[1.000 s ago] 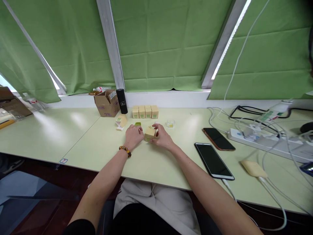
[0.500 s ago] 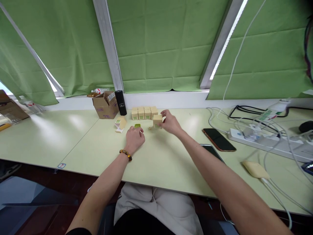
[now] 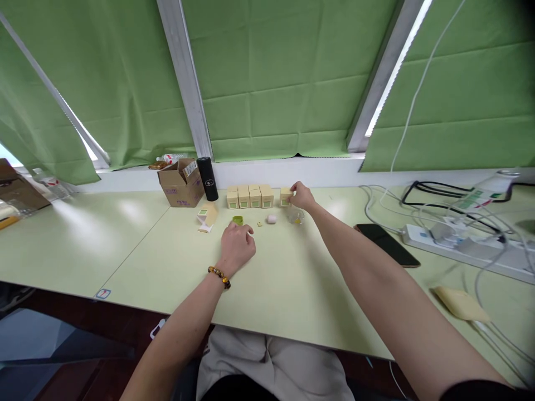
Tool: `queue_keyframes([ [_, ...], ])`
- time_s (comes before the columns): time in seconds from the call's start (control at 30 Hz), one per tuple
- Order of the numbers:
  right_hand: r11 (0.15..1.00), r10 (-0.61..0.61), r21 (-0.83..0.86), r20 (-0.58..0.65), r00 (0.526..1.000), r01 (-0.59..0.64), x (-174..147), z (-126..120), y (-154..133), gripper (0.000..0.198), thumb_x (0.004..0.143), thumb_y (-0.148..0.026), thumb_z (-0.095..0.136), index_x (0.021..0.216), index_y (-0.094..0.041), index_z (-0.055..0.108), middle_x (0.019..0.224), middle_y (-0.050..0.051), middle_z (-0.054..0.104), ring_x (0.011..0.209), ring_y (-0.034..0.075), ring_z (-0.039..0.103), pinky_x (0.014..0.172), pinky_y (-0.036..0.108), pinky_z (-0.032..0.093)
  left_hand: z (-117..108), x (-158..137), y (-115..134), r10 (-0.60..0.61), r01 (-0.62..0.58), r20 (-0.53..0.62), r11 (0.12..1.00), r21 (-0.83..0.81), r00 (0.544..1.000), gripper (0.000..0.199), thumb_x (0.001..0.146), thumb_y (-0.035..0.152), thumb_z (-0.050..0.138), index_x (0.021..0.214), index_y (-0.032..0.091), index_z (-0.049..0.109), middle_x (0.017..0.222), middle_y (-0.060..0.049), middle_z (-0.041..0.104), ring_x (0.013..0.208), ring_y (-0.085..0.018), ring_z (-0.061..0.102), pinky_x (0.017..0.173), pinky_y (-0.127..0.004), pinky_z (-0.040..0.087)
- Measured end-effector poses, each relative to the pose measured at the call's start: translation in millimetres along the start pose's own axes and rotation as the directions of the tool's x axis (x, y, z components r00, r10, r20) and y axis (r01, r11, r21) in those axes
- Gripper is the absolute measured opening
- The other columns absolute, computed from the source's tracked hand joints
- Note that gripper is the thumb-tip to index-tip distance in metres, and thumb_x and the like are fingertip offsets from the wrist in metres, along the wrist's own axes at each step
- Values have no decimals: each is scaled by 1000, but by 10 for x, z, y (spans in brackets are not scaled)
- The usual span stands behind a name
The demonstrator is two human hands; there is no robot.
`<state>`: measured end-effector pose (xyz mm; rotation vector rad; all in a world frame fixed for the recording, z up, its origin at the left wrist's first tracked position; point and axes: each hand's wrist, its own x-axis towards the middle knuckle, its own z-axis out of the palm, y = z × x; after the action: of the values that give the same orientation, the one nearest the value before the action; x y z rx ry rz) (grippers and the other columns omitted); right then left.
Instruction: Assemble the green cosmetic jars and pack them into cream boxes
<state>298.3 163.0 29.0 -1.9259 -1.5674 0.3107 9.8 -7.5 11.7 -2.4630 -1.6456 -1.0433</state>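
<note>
Cream cardboard marks the small box [image 3: 286,196] that is pinched by the fingers of the right hand [image 3: 301,196] and set upright on the tabletop [image 3: 276,278], just right of the row of boxes [image 3: 249,196], seemingly to lengthen it. The left hand [image 3: 237,246] is rested loosely curled, holding nothing, a green cap [image 3: 237,220] just beyond its fingers.

Five small tan boxes [image 3: 249,196], one cardboard carton [image 3: 180,182], one black flask [image 3: 207,178], one phone [image 3: 387,238], one power strip [image 3: 455,248].
</note>
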Motion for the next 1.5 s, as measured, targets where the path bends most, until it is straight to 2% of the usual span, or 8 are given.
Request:
queue_keyframes([
  [0.2, 996, -87, -2, 2, 996, 87, -33, 145, 28, 38, 79, -13, 69, 116, -19, 61, 126, 14, 63, 98, 22, 63, 89, 32, 51, -2, -8, 22, -9, 9, 18, 1000, -11, 1000, 25, 85, 7, 57, 96, 21, 74, 83, -8, 69, 100, -27, 62, 85, -40, 52],
  [0.37, 990, -133, -22, 132, 982, 137, -115, 120, 76, 26, 83, -18, 66, 107, -26, 75, 123, 6, 72, 100, 22, 67, 88, 32, 52, -31, -5, 62, -20, 20, 42, 1000, -22, 999, 26, 86, 8, 56, 98, 22, 75, 87, -9, 70, 103, -27, 62, 88, -41, 53],
  [0.73, 992, -79, -77, 213, 974, 97, 54, 266, -148, 59, 76, -17, 70, 135, -20, 69, 133, 14, 72, 114, 29, 70, 89, 34, 53, -20, -8, 56, -19, 21, 62, 999, -41, 998, 27, 85, 7, 56, 97, 21, 76, 84, -9, 70, 101, -27, 62, 88, -42, 52],
  [1.07, 997, -62, -44, 148, 987, 69, -9, 170, -181, 37, 76, -16, 64, 112, -17, 70, 107, 11, 77, 96, 28, 69, 83, 35, 52, 24, -5, 14, -18, 20, 96, 1000, -22, 995, 29, 86, 8, 55, 100, 21, 77, 83, -9, 70, 103, -28, 64, 90, -42, 53],
  [1.23, 999, -50, -12, -115, 992, 49, -356, 10, -167, 43, 84, -15, 53, 125, -21, 62, 131, 16, 67, 122, 32, 59, 93, 41, 50, 38, -13, 10, 4, -4, 122, 1000, -3, 992, 27, 87, 9, 56, 100, 21, 78, 83, -9, 72, 103, -28, 64, 90, -41, 54],
  [1.3, 994, -70, 66, -273, 959, 91, -610, -17, -210, 33, 89, -17, 48, 117, -23, 64, 124, 13, 70, 120, 31, 59, 90, 40, 50, 45, -34, 32, 27, -26, 151, 1000, -5, 988, 28, 88, 8, 55, 100, 20, 78, 85, -9, 73, 105, -28, 64, 90, -41, 54],
  [1.37, 985, -72, 136, -248, 966, 108, -919, -11, -285, 30, 94, -20, 44, 117, -25, 63, 119, 11, 73, 109, 28, 63, 82, 37, 49, 56, -57, 55, 53, -54, 188, 999, -1, 981, 29, 88, 8, 54, 101, 19, 78, 87, -10, 74, 106, -29, 63, 90, -41, 54],
  [1.5, 980, -157, 124, 8, 988, 155, -1549, 101, -455, 23, 97, -26, 51, 118, -29, 61, 106, 4, 77, 96, 25, 68, 73, 32, 44, 74, -51, 49, 66, -82, 243, 995, 55, 968, 30, 89, 11, 54, 103, 18, 79, 89, -12, 75, 110, -33, 62, 91, -44, 52],
])
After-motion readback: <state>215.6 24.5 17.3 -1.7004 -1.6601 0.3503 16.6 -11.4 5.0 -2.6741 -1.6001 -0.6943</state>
